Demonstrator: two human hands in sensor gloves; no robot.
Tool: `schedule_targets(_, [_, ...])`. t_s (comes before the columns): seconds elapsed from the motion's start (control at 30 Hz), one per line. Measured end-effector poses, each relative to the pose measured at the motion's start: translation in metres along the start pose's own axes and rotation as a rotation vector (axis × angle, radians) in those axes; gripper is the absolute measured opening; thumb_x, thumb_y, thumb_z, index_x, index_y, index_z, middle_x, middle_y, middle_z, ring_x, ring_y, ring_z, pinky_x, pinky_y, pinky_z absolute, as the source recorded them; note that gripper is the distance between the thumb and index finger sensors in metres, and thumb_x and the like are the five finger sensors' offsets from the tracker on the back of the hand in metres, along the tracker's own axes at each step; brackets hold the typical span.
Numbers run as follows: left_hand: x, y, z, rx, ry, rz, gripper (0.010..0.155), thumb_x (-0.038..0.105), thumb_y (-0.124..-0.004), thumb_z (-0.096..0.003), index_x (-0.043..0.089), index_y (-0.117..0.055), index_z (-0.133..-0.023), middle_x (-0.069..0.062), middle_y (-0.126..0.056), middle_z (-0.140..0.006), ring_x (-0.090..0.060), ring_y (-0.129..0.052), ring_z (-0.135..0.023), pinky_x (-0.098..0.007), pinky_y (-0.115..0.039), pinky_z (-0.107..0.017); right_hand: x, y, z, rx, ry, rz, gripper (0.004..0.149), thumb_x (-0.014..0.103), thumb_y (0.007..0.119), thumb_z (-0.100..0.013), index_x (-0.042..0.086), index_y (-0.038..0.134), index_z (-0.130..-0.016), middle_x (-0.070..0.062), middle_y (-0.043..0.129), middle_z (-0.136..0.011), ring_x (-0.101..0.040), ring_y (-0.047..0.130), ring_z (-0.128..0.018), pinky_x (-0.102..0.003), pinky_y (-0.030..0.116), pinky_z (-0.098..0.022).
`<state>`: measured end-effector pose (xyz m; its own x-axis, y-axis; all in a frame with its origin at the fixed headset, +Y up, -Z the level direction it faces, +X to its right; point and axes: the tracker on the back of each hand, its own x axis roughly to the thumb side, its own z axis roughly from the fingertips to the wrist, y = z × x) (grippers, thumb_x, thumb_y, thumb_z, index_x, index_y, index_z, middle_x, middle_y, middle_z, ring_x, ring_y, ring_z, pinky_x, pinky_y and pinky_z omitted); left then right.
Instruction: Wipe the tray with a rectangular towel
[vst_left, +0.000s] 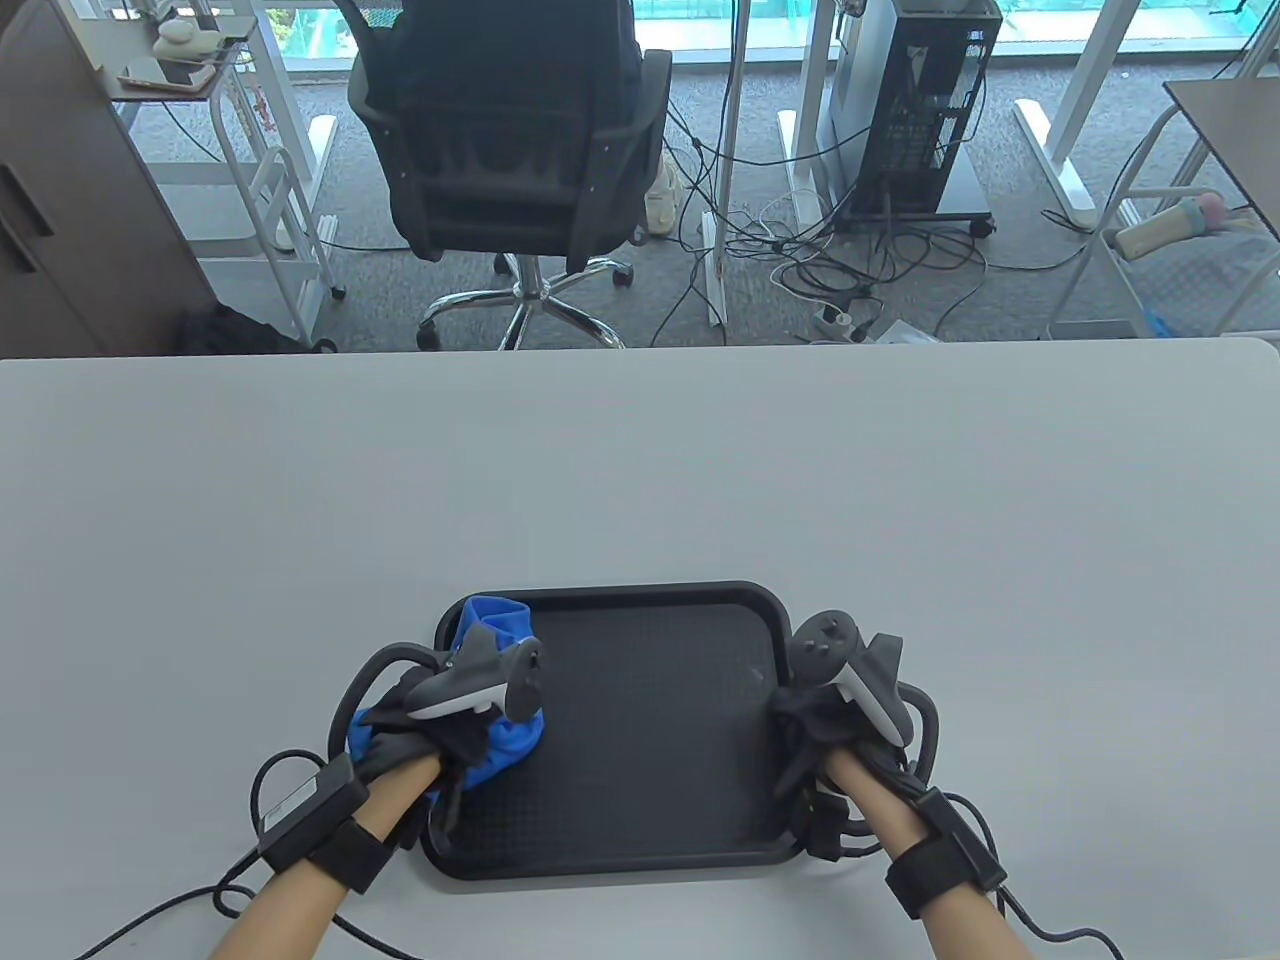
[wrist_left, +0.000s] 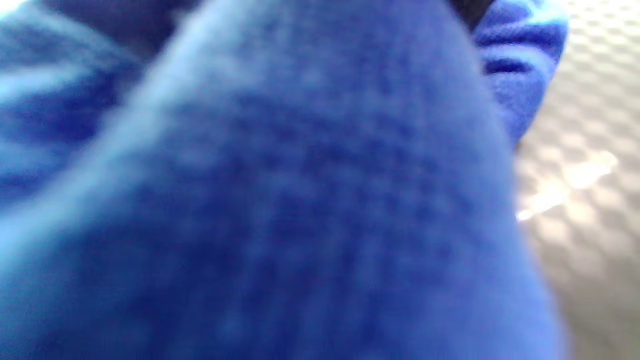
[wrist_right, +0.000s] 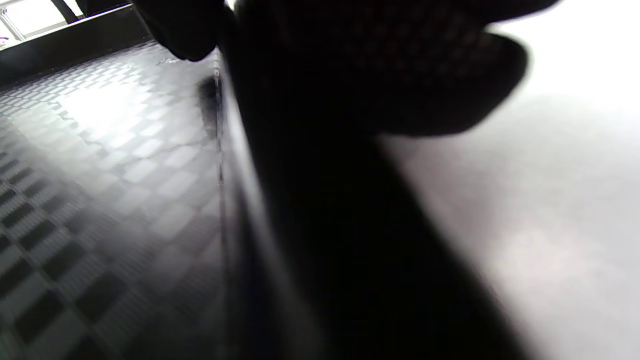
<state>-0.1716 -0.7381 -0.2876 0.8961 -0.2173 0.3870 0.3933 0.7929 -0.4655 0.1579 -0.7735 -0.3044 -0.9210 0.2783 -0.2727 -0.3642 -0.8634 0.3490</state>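
From the table view, your left hand (vst_left: 440, 715) grips the bunched blue cloth towel (vst_left: 500, 740) on the left part of the black rectangular plastic tray (vst_left: 650, 720), which sits on the pale grey table (vst_left: 640, 470) near its front edge. Your right hand (vst_left: 835, 720) holds the tray's right rim. In the left wrist view, blurred towel (wrist_left: 300, 200) fills nearly everything, textured tray floor (wrist_left: 585, 150) at right. In the right wrist view, dark gloved fingers (wrist_right: 400, 65) clasp the tray rim (wrist_right: 240, 200).
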Motion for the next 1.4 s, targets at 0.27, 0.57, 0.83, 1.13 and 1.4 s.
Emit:
schedule_targets(0.27, [0.041,-0.012,0.033,0.029,-0.209,-0.020,0.060,0.031,-0.079,-0.0478,0.025,-0.056,-0.103,-0.009,-0.062,-0.109,-0.022,-0.086,-0.079,-0.050,-0.070,-0.065,0.000,0.000,-0.001,0.019,-0.010,-0.006,0.047,0.040,0.075,-0.047,0.003,0.071,-0.075,-0.012,0.091,-0.037,-0.020,0.096,-0.014,-0.034,0.084,-0.004])
schedule_targets(0.57, [0.096,0.004,0.030,0.062,-0.372,-0.114,0.060,0.033,-0.078,-0.0483,0.026,-0.057,-0.104,-0.010,-0.061,-0.109,-0.021,-0.086,-0.079,-0.050,-0.071,-0.065,-0.001,-0.002,-0.002,0.033,-0.013,-0.027,0.045,0.039,0.075,-0.047,0.003,0.072,-0.075,-0.013,0.092,-0.037,-0.022,0.096,-0.015,-0.036,0.084,-0.005])
schedule_targets(0.83, [0.148,0.029,0.012,0.134,-0.436,-0.138,0.059,0.032,-0.079,-0.0480,0.026,-0.058,-0.103,-0.008,-0.062,-0.109,-0.022,-0.086,-0.079,-0.051,-0.070,-0.065,-0.002,-0.004,-0.003,0.034,-0.014,-0.039,0.045,0.039,0.077,-0.046,0.004,0.073,-0.074,-0.013,0.093,-0.037,-0.022,0.097,-0.014,-0.036,0.084,-0.005])
schedule_targets(1.13, [0.181,0.059,-0.021,0.191,-0.333,-0.148,0.058,0.031,-0.078,-0.0486,0.027,-0.058,-0.103,-0.008,-0.062,-0.110,-0.022,-0.086,-0.079,-0.052,-0.069,-0.065,-0.002,-0.004,-0.003,0.040,-0.016,-0.032,0.045,0.039,0.076,-0.047,0.004,0.073,-0.075,-0.012,0.092,-0.038,-0.022,0.097,-0.015,-0.036,0.084,-0.006])
schedule_targets(1.4, [0.164,0.083,-0.066,0.221,-0.161,-0.058,0.058,0.031,-0.078,-0.0491,0.028,-0.057,-0.104,-0.006,-0.063,-0.110,-0.022,-0.085,-0.080,-0.052,-0.068,-0.066,0.000,-0.003,-0.002,0.025,-0.015,-0.005,0.045,0.039,0.076,-0.047,0.004,0.073,-0.076,-0.012,0.093,-0.038,-0.022,0.097,-0.016,-0.036,0.084,-0.007])
